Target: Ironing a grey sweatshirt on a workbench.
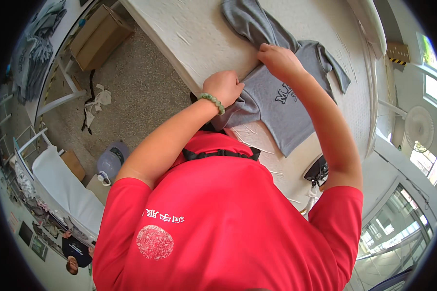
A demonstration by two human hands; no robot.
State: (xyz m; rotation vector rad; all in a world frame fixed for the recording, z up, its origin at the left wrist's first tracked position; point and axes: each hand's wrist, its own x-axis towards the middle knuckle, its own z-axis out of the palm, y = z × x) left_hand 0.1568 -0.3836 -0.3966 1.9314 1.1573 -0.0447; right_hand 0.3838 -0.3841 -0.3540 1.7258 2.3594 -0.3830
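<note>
A grey sweatshirt is being spread on a white padded surface, with its dark chest print facing up. Near its left edge, a bunched part of the cloth is being gripped by the closed left hand, while its upper part is being pinched between the drawn-in fingers of the right hand. Part of the sweatshirt is being covered by the right forearm crossing over it. Beyond the sweatshirt, a grey length of cloth is being supported by the same surface; whether it belongs to the garment cannot be told. Below the sweatshirt, a black object is being partly hidden by the right arm, and more of the surface is being blocked by the red shirt. Left of the sweatshirt, the floor is being occupied by a cardboard box, white scraps and a large bottle. Farther left, a heap of grey garments is being held on another surface. Well right of the sweatshirt, a round fan is being seen.
</note>
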